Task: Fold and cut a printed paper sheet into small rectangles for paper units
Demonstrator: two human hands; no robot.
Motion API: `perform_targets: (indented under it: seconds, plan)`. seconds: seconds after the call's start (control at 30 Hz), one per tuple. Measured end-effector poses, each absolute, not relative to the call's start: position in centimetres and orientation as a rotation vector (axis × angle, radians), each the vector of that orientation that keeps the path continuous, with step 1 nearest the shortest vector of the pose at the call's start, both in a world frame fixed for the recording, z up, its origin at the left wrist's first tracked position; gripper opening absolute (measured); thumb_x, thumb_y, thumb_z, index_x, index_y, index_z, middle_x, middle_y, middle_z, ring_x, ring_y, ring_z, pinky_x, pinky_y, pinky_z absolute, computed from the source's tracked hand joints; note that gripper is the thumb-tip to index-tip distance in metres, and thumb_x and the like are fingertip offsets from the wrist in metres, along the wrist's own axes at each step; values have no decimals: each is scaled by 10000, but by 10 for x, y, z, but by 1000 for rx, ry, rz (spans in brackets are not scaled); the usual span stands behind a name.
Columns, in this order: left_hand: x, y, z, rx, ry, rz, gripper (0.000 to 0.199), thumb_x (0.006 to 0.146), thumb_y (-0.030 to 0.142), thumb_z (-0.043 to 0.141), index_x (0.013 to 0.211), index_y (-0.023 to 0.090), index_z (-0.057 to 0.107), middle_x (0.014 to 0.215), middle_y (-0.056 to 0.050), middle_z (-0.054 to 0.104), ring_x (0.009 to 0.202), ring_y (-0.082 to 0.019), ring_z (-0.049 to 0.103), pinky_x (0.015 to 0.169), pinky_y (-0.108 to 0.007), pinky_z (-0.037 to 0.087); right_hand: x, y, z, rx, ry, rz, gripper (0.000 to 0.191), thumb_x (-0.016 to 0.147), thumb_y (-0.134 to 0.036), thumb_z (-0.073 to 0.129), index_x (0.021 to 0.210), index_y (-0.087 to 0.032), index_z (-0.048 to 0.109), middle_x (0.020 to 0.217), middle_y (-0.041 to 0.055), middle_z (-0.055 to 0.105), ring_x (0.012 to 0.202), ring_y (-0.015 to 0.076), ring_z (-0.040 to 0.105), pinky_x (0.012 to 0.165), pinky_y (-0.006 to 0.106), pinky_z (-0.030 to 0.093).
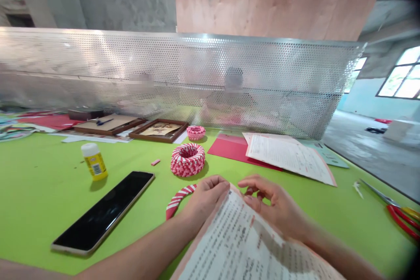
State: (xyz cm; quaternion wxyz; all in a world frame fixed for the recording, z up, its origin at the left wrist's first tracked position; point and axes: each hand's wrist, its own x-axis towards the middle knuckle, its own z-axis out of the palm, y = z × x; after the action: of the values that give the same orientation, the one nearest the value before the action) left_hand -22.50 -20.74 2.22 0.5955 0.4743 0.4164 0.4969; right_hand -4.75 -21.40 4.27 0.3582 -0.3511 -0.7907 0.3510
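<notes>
My left hand (205,197) and my right hand (275,203) hold a printed sheet with pink edging (236,236), which bows up between them. A curved strip of red-and-white folded paper (179,201) lies just beyond my left hand, partly hidden by it. Farther ahead sits a woven pink-and-white paper ring (187,159), with a smaller paper bowl (196,132) behind it. A black smartphone (103,212) lies to the left of my left hand, and a yellow glue bottle (94,162) stands beyond it. Red-handled scissors (402,216) lie to the right of my right hand.
The green table (39,175) holds stacked papers (285,155) on a red folder (232,148), plus wood-framed pictures (158,131). A perforated metal screen (183,74) runs along the table's far side, with a blurred person (233,92) behind it. A concrete floor (370,153) lies beyond the right edge.
</notes>
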Motion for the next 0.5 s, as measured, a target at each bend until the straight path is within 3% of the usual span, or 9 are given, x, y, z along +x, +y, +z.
perform_targets:
  seconds: [0.3, 0.5]
  plan:
    - [-227, -204, 15, 1129, 965, 1168, 193, 671, 311, 596, 609, 145, 521, 480, 48, 483, 443, -72, 404, 459, -198, 288, -22, -196, 35, -1119, -1988, 1103, 280, 772, -360, 501, 979, -183, 566, 969, 78, 617, 871, 196, 563, 763, 336, 449]
    - [-226, -205, 18, 1089, 948, 1186, 227, 651, 344, 606, 594, 152, 497, 461, 62, 451, 421, -65, 374, 448, -198, 278, 55, -225, 23, -1470, -2114, 894, 365, 804, -416, 406, 1081, -221, 542, 1128, 85, 546, 1007, 225, 504, 876, 376, 388]
